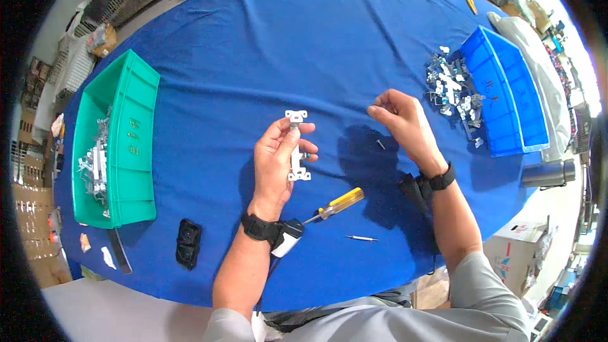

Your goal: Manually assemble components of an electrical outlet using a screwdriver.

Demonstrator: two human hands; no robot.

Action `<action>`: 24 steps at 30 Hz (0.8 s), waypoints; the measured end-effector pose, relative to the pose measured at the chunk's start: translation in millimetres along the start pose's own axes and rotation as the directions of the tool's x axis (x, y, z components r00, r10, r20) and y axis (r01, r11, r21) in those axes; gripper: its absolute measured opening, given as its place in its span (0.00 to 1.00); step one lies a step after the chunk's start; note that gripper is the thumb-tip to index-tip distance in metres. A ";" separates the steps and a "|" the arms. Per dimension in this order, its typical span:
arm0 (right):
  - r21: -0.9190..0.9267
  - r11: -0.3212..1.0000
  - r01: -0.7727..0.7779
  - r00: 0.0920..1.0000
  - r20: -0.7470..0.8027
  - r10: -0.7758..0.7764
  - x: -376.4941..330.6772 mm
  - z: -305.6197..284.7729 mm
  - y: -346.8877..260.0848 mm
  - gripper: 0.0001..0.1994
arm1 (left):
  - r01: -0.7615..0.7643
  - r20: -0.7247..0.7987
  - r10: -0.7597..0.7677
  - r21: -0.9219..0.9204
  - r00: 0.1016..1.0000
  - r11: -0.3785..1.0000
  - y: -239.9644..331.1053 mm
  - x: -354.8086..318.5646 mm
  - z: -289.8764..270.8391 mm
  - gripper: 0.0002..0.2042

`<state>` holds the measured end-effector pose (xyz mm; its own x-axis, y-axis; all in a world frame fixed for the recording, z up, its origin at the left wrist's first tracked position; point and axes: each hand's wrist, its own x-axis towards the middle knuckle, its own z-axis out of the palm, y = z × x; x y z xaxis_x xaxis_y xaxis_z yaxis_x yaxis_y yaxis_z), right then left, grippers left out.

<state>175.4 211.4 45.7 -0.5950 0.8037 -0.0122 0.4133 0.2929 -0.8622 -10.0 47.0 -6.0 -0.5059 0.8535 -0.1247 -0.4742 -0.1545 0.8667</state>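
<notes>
My left hand (275, 158) is closed round a slim white wall switch-like part (296, 158), upright, with metal mounting ears at its top and bottom; my fingers cover its middle. To the right, above the cloth, my right hand (405, 120) has thumb and fingertips pinched together. Whatever it may hold is too small to make out. Below that hand a small screw (380, 144) lies on the blue cloth. Close to my left wrist lies a screwdriver (341, 204) with a yellow handle. A thin silver-white pen-like tool (361, 238) rests nearer to me.
At left stands a green bin (134, 145) with metal and white parts inside. A blue bin (500, 98) is at right, beside a heap of small parts (453, 85). A black object (188, 244) lies front left. A yellow tool (471, 6) sits at the far right edge.
</notes>
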 end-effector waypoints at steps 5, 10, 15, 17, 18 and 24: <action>-0.365 0.930 0.040 0.999 0.002 -0.042 -28.4 -28.3 15.8 0.12 | -0.009 -0.030 0.008 -0.023 1.000 1.000 0.3 -0.2 2.0 0.10; -0.474 0.870 0.132 0.991 0.090 -0.102 -41.6 -7.2 11.4 0.12 | -0.005 -0.006 0.005 -0.020 1.000 1.000 2.4 -2.1 -2.7 0.10; -0.522 0.833 0.184 0.982 0.137 -0.131 -39.0 6.8 20.3 0.11 | 0.008 0.016 -0.007 -0.032 1.000 0.999 2.4 -0.3 -1.6 0.10; -0.233 0.965 0.123 0.984 0.154 -0.089 -38.8 5.0 25.6 0.09 | 0.013 0.032 -0.012 -0.028 0.999 1.000 1.7 0.1 -2.7 0.10; -0.083 0.993 0.080 0.985 0.160 -0.066 -38.2 3.3 26.9 0.08 | 0.015 0.038 -0.013 -0.049 0.999 0.999 1.2 1.0 -2.2 0.10; 0.813 0.157 -0.561 0.818 0.573 -0.046 -43.2 -21.3 37.4 0.12 | 0.006 0.045 -0.003 -0.073 0.999 0.997 -2.8 1.9 -9.4 0.10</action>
<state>231.3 198.7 24.8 -0.9010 0.3470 -0.2605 -0.1619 -0.8260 -0.5400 -16.4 44.4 -13.2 -0.4719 0.8754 -0.1054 -0.5288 -0.1853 0.8282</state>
